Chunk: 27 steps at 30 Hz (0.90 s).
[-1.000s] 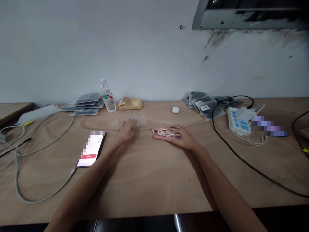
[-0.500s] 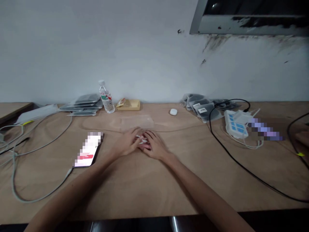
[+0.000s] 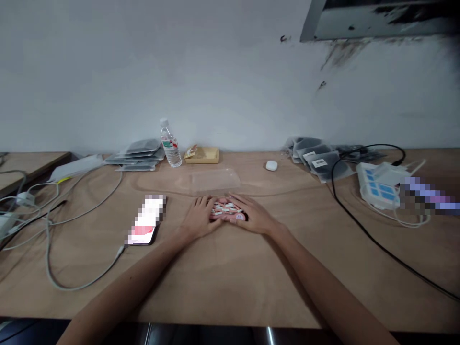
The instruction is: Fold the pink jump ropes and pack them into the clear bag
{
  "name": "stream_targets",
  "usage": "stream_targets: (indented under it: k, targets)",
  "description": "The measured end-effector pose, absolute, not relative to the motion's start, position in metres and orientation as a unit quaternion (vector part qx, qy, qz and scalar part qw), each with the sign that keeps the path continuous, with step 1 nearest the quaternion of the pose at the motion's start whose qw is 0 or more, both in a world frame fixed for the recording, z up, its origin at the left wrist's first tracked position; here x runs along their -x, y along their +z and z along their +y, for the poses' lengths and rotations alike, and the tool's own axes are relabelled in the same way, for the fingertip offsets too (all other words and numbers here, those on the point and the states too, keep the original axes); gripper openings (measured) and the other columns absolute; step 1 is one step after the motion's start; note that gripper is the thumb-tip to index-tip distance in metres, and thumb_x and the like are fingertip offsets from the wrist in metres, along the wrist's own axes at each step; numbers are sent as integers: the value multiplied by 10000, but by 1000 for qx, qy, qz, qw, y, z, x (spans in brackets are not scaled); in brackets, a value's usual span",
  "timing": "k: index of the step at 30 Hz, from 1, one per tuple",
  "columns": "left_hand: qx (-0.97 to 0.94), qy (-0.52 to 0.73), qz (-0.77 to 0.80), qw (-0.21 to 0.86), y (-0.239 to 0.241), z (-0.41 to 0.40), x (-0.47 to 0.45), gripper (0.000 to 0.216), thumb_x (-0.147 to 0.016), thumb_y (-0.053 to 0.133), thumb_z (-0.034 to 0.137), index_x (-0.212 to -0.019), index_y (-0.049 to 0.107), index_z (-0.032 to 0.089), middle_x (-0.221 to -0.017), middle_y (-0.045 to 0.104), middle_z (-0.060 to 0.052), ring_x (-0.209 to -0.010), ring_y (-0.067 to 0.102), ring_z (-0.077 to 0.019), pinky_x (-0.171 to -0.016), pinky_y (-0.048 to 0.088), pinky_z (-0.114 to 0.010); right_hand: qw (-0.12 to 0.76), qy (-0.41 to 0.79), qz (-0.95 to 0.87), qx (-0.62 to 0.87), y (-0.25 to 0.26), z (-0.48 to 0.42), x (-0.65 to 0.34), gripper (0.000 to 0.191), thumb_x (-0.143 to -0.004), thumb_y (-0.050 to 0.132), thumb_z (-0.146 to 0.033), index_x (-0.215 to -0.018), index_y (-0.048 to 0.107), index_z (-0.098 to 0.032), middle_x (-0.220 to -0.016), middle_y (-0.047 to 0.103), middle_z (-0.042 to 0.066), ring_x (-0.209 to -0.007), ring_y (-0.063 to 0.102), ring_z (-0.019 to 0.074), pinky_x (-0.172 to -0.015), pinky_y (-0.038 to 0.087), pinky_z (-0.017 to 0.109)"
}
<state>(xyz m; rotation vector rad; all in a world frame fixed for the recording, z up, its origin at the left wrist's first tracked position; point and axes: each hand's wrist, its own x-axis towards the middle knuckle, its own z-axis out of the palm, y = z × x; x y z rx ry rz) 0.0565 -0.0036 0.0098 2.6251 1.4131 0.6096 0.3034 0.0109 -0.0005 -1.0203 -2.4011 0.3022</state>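
The fingers [image 3: 203, 203] of the left hand [image 3: 197, 219] curl around the left end of a pink case [image 3: 227, 216] packed with small white-and-pink sticks [image 3: 226, 208], while those of the right hand [image 3: 259, 218] bend over its right end, so the two hands grasp it between them. The thumbs lie along its near edge, their tips close together, and the sticks show in the gap between the palms. The case is at the middle of the wooden worktop [image 3: 215, 282], its underside hidden. Just beyond the fingertips lies a clear plastic cover [image 3: 215, 181], flat on the wood. To the left of the left hand is a smartphone [image 3: 145, 220], its lit screen partly blurred out, with a white charging cable [image 3: 82, 286] running from its near end. Farther back, toward the wall [image 3: 215, 72], are a water bottle [image 3: 171, 149] with a white cap, a shallow yellow box [image 3: 206, 155] just beside it, and a white earbud case [image 3: 271, 165] standing apart to the right. A stack of dark plastic sleeves [image 3: 138, 154] sits left of the bottle; labelled dark packets [image 3: 318, 160] overlap at the back right. Near them is a white power strip [image 3: 379, 189] with blue panels, and a black cable [image 3: 362, 230] curves from there toward the worktop's right side.
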Motion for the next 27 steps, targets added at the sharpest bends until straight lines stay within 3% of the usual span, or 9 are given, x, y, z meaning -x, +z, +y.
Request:
stream_targets:
  k: [3, 5, 11, 15, 22, 27]
  targets:
    - [-855, 201, 478, 16, 7, -6, -58, 571, -903, 557, 554, -1339, 513, 189, -1277, 571, -145, -1231, 507, -348, -1172, 224, -618, 258, 107, -879, 387, 0, 7, -304, 704, -903, 636, -581, -1502, 455, -259, -1523, 500, 138, -1372, 498, 342, -1120, 425, 558]
    - [-858, 203, 472, 10, 6, -6, -58, 582, -895, 565, 545, -1341, 511, 175, -1305, 555, -156, -1271, 478, -358, -1186, 178, -629, 271, 114, -871, 393, 0, 5, -306, 732, -897, 635, -586, -1509, 439, -233, -1513, 506, 156, -1369, 497, 353, -1114, 427, 563]
    - [-872, 227, 430, 51, 6, -3, -55, 616, -884, 589, 513, -1398, 465, 196, -1396, 525, -153, -1324, 459, -339, -1149, 312, -528, 297, 168, -867, 363, 5, 8, -322, 605, -960, 576, -514, -1492, 451, -254, -1470, 560, 141, -1320, 552, 332, -1086, 453, 533]
    - [-874, 227, 425, 60, 6, -2, -55, 601, -882, 596, 533, -1379, 484, 213, -1380, 551, -134, -1280, 500, -321, -1118, 370, -490, 309, 178, -863, 357, 7, 10, -326, 586, -934, 630, -481, -1464, 488, -274, -1451, 586, 117, -1311, 566, 318, -1084, 457, 522]
    - [-874, 209, 440, 2, 8, -2, -57, 653, -851, 615, 556, -1350, 501, 150, -1411, 530, -175, -1350, 437, -370, -1167, 302, -540, 329, 156, -844, 394, 3, 11, -324, 491, -858, 714, -418, -1310, 612, -257, -1354, 661, 111, -1233, 624, 311, -1049, 482, 512]
    - [-867, 125, 481, 30, 24, 1, -71, 474, -848, 606, 477, -1176, 589, 136, -1190, 638, -183, -1112, 597, -363, -953, 482, -492, 337, 164, -833, 406, 0, 12, -323, 413, -849, 708, -405, -1218, 617, -243, -1246, 703, 115, -1120, 672, 302, -956, 527, 470]
